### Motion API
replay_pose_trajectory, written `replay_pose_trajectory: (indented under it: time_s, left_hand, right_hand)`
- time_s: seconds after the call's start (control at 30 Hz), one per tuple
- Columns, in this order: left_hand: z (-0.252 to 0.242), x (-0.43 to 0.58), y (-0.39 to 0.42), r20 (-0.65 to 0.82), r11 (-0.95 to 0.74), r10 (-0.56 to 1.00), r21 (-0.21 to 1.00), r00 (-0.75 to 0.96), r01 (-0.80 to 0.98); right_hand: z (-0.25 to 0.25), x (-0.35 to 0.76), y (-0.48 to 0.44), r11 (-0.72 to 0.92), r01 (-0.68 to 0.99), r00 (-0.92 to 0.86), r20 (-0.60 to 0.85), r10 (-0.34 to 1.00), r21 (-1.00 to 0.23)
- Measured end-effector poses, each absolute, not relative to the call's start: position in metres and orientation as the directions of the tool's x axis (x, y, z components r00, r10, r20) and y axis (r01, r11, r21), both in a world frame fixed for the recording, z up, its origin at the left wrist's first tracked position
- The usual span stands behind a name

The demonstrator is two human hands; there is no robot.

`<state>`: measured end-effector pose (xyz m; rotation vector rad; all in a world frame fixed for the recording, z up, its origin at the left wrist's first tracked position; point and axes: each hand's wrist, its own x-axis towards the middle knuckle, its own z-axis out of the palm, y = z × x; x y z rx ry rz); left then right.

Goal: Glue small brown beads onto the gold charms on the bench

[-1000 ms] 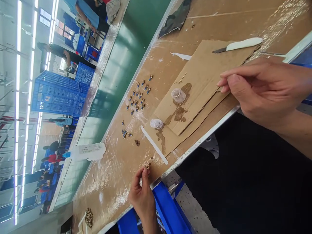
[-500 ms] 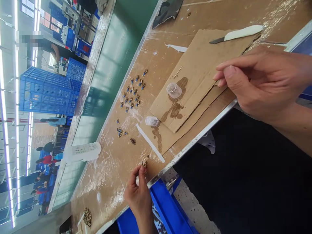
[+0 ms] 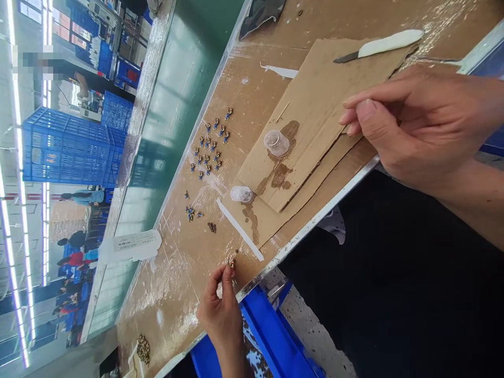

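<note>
- While the left hand [image 3: 220, 315] pinches one small brass piece [image 3: 231, 264] between thumb and forefinger at the near edge of the bench [image 3: 177, 283], the grip is fingertip-only. I'd judge that right for a part this small; squeeze lightly so it doesn't flick out.
- The piece is just inside the metal edge strip, with the blue bin [image 3: 271, 336] below. A slip here likely sends it off the bench, so lift straight up first, then move inboard.
- The right hand [image 3: 413, 126] hovers over the cardboard sheet [image 3: 315, 105], thumb and forefinger pressed together. Can't tell whether anything thin sits between them.
- One clear cup [image 3: 276, 143] stands on the cardboard at a brown stain [image 3: 281, 176]; a second clear cup [image 3: 241, 194] is just off the sheet's corner. Both look light and easy to tip, so give them room.
- The blue-and-brass pieces [image 3: 210, 147] stand in neat rows, well apart from the left hand. A loose cluster [image 3: 190, 212] and a brown clump [image 3: 212, 227] lie between.
- The white strip [image 3: 239, 230] lies near the pinch point; best to pass over it rather than drag across it.
- The knife [image 3: 378, 46] lies at the far end of the cardboard, out of the way. Leave it there.
</note>
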<state>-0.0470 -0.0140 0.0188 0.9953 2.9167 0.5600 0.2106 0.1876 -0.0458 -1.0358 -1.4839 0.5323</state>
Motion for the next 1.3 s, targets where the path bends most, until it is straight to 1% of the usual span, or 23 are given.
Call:
replay_pose_trajectory:
  time_s: [0.27,0.37,0.47,0.57,0.67,0.87,1.07,1.3]
  left_hand:
    - [0.021,-0.046,-0.009,0.105,0.724,0.612,0.323,-0.784,0.609]
    - [0.023,-0.045,-0.008,0.092,0.721,0.624,0.314,-0.776,0.617]
    - [0.027,-0.044,-0.006,0.073,0.718,0.653,0.259,-0.754,0.647]
    - [0.029,-0.045,-0.005,0.078,0.677,0.717,0.155,-0.692,0.719]
    - [0.031,-0.047,-0.003,0.083,0.633,0.765,0.082,-0.639,0.770]
    - [0.038,-0.047,0.007,0.050,0.564,0.824,0.012,-0.564,0.826]
    - [0.039,-0.044,0.011,0.022,0.500,0.866,-0.045,-0.500,0.865]
    - [0.036,-0.043,0.014,0.001,0.437,0.898,-0.089,-0.439,0.895]
  right_hand:
    - [-0.043,0.210,0.187,0.460,0.309,0.076,0.504,0.861,-0.832]
    - [-0.041,0.210,0.187,0.457,0.341,0.060,0.505,0.861,-0.821]
    - [-0.039,0.210,0.187,0.463,0.376,0.057,0.518,0.853,-0.803]
    - [-0.039,0.211,0.188,0.465,0.382,0.059,0.523,0.850,-0.799]
    - [-0.040,0.211,0.188,0.466,0.377,0.065,0.524,0.849,-0.800]
    - [-0.040,0.211,0.188,0.438,0.322,0.045,0.476,0.878,-0.839]
    - [-0.043,0.212,0.188,0.477,0.315,0.069,0.521,0.851,-0.820]
    - [-0.039,0.212,0.187,0.471,0.315,0.047,0.509,0.859,-0.824]
